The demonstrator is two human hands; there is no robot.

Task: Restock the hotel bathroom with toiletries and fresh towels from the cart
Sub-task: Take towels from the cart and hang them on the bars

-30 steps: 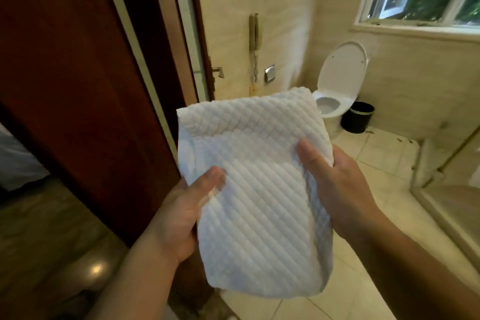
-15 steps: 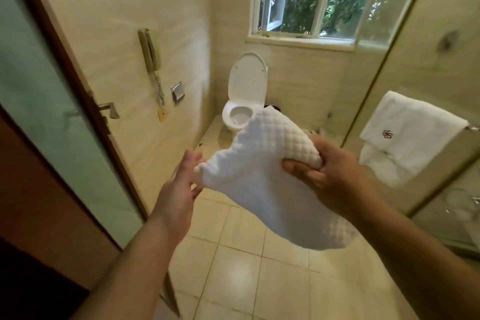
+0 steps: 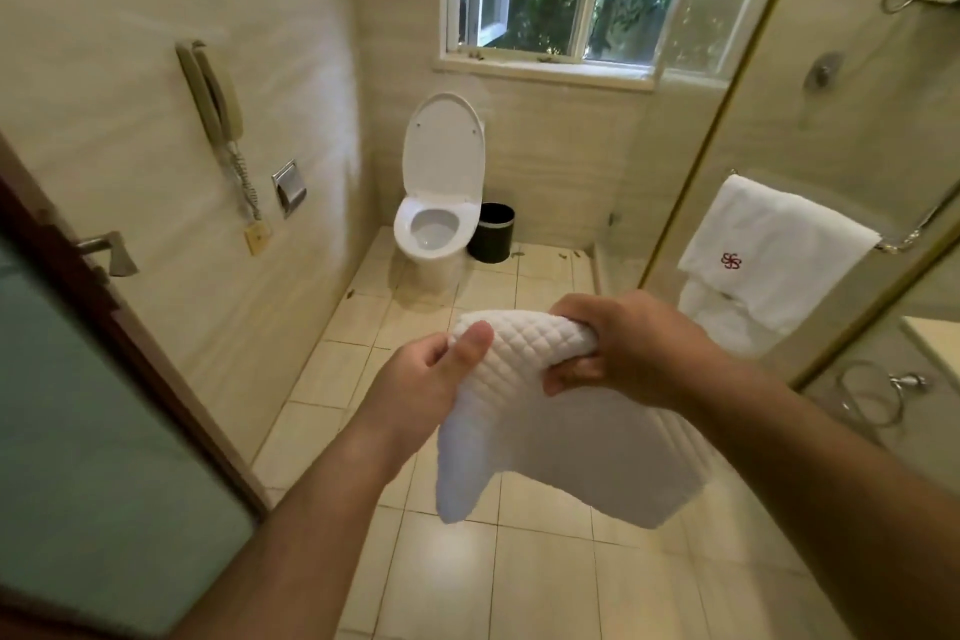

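On the left is the frosted glass door (image 3: 104,431), and past it a wall phone (image 3: 213,94). At the back stands the toilet (image 3: 436,224) with its lid up. A black bin (image 3: 491,231) sits just beside it.

In the middle, up in the air over the floor (image 3: 545,587), is the quilted white towel (image 3: 545,431). It touches nothing but the two hands. The left hand (image 3: 415,379) pinches its left edge, with the thumb on top and the fingers curled under. The right hand (image 3: 628,348) grips the top in a bunch, with the fingers wrapped round it. The rest hangs down loose.

On the right, a white towel with a red mark (image 3: 769,244) hangs over a rail. Lower down is a metal towel ring (image 3: 872,392).

I think the step now is to get the quilted towel neat so it can go in its place. A bunch makes creases, so each hand should slide out to a corner and pull the top edge straight. The loose end should stay off the floor and away from the toilet so it stays clean. I cannot tell where it goes. It may be the ring, or the floor by the shower.
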